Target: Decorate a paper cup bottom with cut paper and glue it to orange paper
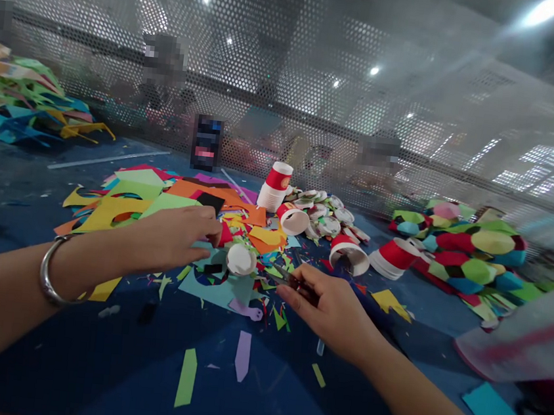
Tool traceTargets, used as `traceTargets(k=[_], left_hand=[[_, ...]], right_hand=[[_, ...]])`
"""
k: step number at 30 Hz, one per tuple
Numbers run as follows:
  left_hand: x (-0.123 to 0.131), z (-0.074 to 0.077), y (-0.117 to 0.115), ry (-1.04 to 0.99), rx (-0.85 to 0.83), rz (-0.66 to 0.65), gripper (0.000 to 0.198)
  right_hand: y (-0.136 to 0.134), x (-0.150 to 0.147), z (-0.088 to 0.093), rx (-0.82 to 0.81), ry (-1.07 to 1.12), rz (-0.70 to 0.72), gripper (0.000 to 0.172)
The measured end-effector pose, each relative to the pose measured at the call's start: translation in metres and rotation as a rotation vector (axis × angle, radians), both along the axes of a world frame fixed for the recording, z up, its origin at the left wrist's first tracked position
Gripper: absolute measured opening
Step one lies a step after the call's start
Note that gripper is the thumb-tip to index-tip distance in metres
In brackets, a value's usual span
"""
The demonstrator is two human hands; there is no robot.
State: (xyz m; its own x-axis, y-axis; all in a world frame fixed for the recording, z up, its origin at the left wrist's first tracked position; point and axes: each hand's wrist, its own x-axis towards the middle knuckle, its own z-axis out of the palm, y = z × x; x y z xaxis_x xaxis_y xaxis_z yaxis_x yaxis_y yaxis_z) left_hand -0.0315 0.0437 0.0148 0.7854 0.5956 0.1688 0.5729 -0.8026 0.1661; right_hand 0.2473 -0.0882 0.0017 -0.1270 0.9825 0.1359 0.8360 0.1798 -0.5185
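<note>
My left hand [175, 236] lies palm down over the pile of coloured paper sheets [129, 202], fingers curled near a white paper cup [240, 258] lying on its side on a teal sheet [222, 287]. A metal bangle [50, 269] circles that wrist. My right hand [331, 305] is closed around a pair of scissors [294, 280], whose blades point left toward the cup. Small paper scraps lie between both hands.
A stack of red-and-white cups [275, 186], tipped cups [349, 253] and round lids [323, 215] lie beyond. Paper balls in many colours [470, 254] are heaped at right, more cut paper [25, 102] at far left. A perforated mesh screen [321, 73] closes the back.
</note>
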Motion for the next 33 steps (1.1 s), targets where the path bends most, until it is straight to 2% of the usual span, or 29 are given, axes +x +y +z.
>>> traceTargets(k=[3, 8, 10, 12, 15, 19, 22, 29, 33], left_hand=[[0.002, 0.008, -0.003, -0.044, -0.015, 0.043, 0.016], [-0.001, 0.015, 0.003, -0.129, -0.15, 0.106, 0.021], [-0.003, 0.014, 0.007, -0.147, -0.094, 0.104, 0.022], [-0.003, 0.011, 0.007, -0.142, 0.03, 0.078, 0.02], [0.0, 0.008, 0.0, -0.096, 0.126, 0.008, 0.017], [0.006, 0.006, -0.016, -0.013, -0.028, -0.093, 0.016], [0.008, 0.006, -0.022, 0.043, -0.129, -0.121, 0.019], [0.009, 0.006, -0.026, 0.07, -0.187, -0.122, 0.018], [0.004, 0.008, -0.022, 0.098, -0.189, -0.034, 0.03]], right_hand=[[0.0, 0.0, 0.001, -0.011, -0.041, 0.007, 0.036], [-0.001, -0.001, 0.002, -0.036, -0.078, 0.009, 0.038], [-0.001, -0.002, 0.002, -0.041, -0.088, 0.015, 0.038], [-0.001, -0.002, 0.001, -0.037, -0.098, 0.023, 0.038], [-0.002, -0.002, 0.001, -0.028, -0.115, 0.029, 0.039], [-0.002, -0.002, 0.002, -0.024, -0.143, 0.024, 0.039], [-0.002, -0.002, 0.002, -0.029, -0.161, 0.017, 0.038], [-0.001, -0.004, 0.001, -0.056, -0.263, -0.001, 0.035], [-0.002, -0.005, 0.002, -0.057, -0.276, 0.0, 0.034]])
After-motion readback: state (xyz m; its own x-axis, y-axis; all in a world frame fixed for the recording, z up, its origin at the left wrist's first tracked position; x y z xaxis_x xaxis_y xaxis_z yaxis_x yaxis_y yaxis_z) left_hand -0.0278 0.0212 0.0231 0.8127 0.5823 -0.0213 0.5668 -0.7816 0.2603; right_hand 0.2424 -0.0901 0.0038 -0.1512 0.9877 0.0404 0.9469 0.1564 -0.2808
